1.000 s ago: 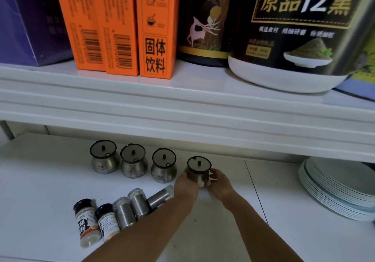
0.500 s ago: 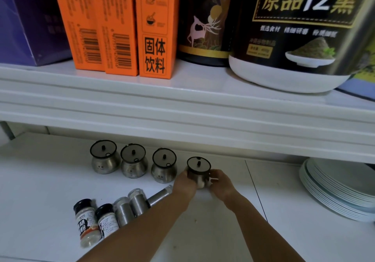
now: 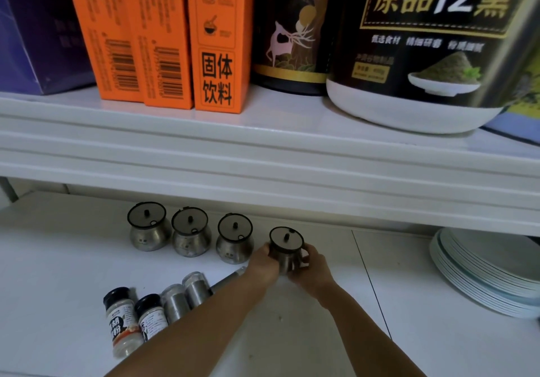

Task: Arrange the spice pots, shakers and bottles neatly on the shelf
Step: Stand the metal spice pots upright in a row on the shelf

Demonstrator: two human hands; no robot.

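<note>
Little changed: left hand [image 3: 263,265] and right hand [image 3: 315,267] still grip the fourth steel spice pot [image 3: 286,240], slightly forward of the three other pots [image 3: 190,232], so alignment looks unfinished.

A white lower shelf [image 3: 58,259] carries three steel spice pots [image 3: 190,235] in a row near the back. A fourth pot [image 3: 286,242] stands at the row's right end, slightly nearer. Closer to the front on the left are two black-capped bottles [image 3: 122,315], with steel shakers [image 3: 175,303] just beside them. A stack of plates [image 3: 482,274] sits far right. The upper shelf [image 3: 263,119] holds a purple box [image 3: 38,40], three orange boxes [image 3: 163,40], a dark tin [image 3: 292,31] and a large black-and-white tub [image 3: 432,55].
</note>
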